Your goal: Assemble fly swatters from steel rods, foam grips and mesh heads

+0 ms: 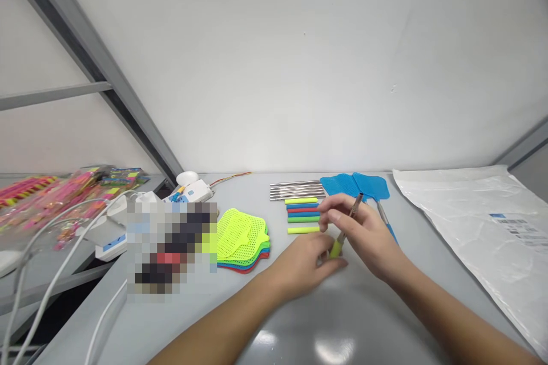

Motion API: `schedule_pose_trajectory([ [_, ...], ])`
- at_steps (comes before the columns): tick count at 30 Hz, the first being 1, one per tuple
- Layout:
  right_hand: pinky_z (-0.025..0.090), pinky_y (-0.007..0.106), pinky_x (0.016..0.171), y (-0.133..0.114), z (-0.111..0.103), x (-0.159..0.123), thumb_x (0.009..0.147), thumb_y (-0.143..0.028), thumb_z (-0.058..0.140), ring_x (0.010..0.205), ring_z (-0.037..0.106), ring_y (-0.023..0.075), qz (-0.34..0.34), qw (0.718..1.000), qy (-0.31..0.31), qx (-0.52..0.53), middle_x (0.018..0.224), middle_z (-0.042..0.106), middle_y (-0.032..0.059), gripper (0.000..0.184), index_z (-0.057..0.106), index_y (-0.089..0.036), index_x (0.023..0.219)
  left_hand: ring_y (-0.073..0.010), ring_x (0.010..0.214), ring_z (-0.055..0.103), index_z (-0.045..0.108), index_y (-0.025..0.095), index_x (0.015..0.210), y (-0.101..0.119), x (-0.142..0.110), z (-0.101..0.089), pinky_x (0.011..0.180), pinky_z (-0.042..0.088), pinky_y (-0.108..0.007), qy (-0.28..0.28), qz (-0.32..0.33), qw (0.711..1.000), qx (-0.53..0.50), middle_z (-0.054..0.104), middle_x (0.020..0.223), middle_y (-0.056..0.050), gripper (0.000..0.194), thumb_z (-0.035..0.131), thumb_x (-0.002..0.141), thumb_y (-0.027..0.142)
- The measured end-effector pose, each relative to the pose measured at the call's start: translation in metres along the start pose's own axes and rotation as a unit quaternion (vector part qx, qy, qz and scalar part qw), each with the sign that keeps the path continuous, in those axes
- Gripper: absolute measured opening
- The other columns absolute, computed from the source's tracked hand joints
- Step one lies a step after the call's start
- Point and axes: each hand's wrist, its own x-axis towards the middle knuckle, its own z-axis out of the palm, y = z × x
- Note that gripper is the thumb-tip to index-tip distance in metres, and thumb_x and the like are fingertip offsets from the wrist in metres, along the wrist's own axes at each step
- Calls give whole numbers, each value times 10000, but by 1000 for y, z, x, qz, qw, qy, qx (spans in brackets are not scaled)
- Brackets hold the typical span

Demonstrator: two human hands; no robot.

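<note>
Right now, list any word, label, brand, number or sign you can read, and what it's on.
No text is legible.
Label on the white plastic bag, right side: blue block and dark print, too small and blurred to read.
Bright packets, far left: too blurred to make out any wording.
Metal rod and yellow-green sleeve, at the hands: no marking visible.
</note>
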Motion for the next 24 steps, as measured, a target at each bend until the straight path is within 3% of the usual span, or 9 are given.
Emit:
schedule_pose_trajectory([
  [3,406,272,586,-8,4,1,897,-392,571,532,393,113,10,994,53,94,532,377,-62,205,618,-222,792,-123,643,490,540,171,758,1,0,2,598,359,-239,3,0,1000,3,551,720,14,255,565,897,384],
  [6,290,247,466,-11,10,2,916,-440,525,454,238,90,23,990,62,124,485,233,-81,372,536,-202,630,-126,662,495,559,170,768,2,0,4,616,365,-240,1,6,1000,-4,563,737,11,261,567,898,396],
  [10,200,252,436,-6,15,2,922,-470,507,448,225,90,18,993,64,99,478,264,-74,419,466,-203,602,-136,691,520,601,172,839,2,0,3,635,381,-241,-1,11,1000,-14,599,767,5,211,589,891,376],
  [17,257,261,481,10,17,-5,948,-496,439,509,300,110,9,999,29,16,541,325,-54,428,419,-212,629,-174,801,598,632,187,980,3,0,-1,702,432,-259,-13,29,999,-38,667,909,-24,149,592,885,295],
  [24,268,275,516,20,16,-11,959,-482,420,544,300,122,6,1000,-7,2,581,328,-47,407,421,-215,651,-185,820,617,638,178,940,-1,0,-2,709,450,-263,-27,28,999,-27,674,917,-32,139,585,877,290],
])
